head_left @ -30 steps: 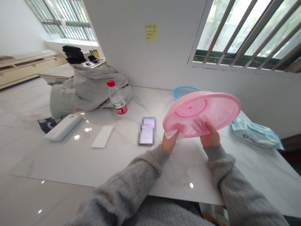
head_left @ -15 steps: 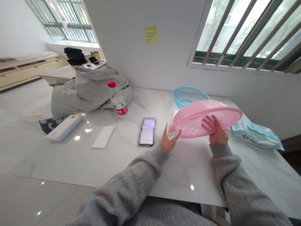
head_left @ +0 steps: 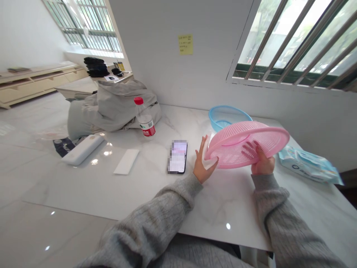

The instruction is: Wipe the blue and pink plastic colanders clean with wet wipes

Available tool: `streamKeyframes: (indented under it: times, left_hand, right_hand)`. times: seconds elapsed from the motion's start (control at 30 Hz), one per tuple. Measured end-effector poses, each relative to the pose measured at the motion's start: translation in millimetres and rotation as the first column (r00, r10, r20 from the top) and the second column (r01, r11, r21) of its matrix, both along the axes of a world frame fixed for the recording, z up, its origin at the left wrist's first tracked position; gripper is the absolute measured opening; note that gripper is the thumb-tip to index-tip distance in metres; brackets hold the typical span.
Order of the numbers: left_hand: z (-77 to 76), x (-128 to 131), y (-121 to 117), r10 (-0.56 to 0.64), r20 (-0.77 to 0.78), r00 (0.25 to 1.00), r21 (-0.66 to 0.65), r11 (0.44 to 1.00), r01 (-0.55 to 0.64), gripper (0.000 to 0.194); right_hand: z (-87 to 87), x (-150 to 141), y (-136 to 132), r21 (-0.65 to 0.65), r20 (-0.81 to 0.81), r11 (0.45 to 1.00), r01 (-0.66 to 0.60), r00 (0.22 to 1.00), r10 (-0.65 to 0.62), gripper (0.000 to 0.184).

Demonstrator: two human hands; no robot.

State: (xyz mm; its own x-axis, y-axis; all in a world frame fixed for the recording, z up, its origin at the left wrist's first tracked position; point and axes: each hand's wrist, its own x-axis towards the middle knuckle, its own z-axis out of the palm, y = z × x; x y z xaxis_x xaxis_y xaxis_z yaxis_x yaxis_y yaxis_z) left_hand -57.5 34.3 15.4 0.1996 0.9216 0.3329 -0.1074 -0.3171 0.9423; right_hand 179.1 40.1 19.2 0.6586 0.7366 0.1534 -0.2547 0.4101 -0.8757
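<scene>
The pink basket [head_left: 245, 143] is being grasped by the right hand [head_left: 261, 160], and a white wipe [head_left: 208, 156] is being pressed to it by the open left hand [head_left: 202, 165].

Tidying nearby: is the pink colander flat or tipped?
Tipped: the pink colander is held slanted above the table by the left hand and right hand.

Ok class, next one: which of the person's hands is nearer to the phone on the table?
Left. The left hand is just right of the phone, not touching it; the right hand is farther right, beyond the pink plastic basket it holds.
</scene>
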Motion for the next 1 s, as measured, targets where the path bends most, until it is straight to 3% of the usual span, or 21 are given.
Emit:
streamKeyframes:
  times: [0.1,0.2,0.37,0.6,0.77,1.0]
  left_hand:
    - [3.3,-1.5,-0.9,0.027,-0.052,0.998,0.072,0.997,-0.023,0.078]
    - [4.9,0.2,0.1,-0.032,0.050,0.998,0.143,0.989,0.024,0.076]
    - [2.9,4.4,0.1,-0.120,0.163,0.979,0.163,0.982,0.093,0.085]
    - [5.7,6.2,2.0,-0.209,0.188,0.960,0.183,0.968,0.174,0.100]
    - [4.0,7.8,4.3,-0.192,0.241,0.951,0.162,0.974,0.156,0.106]
    - [0.1,3.9,10.0,-0.122,0.206,0.971,0.120,0.988,0.098,0.081]
  right_hand:
    - [-0.8,0.5,0.0,-0.007,0.009,1.000,-0.002,1.000,0.002,0.042]
    - [-0.7,0.9,0.2,-0.002,0.002,1.000,-0.005,1.000,0.005,0.041]
    - [-2.4,2.7,0.3,-0.039,-0.006,0.999,-0.027,1.000,0.027,0.042]
    - [-1.7,-0.3,-0.6,-0.049,0.006,0.998,-0.046,0.999,0.046,0.035]
    - [-2.5,-1.8,-0.9,-0.056,-0.003,0.997,-0.050,0.999,0.050,0.037]
    - [-3.1,-2.4,0.1,-0.035,-0.016,0.998,-0.046,0.999,0.045,0.040]
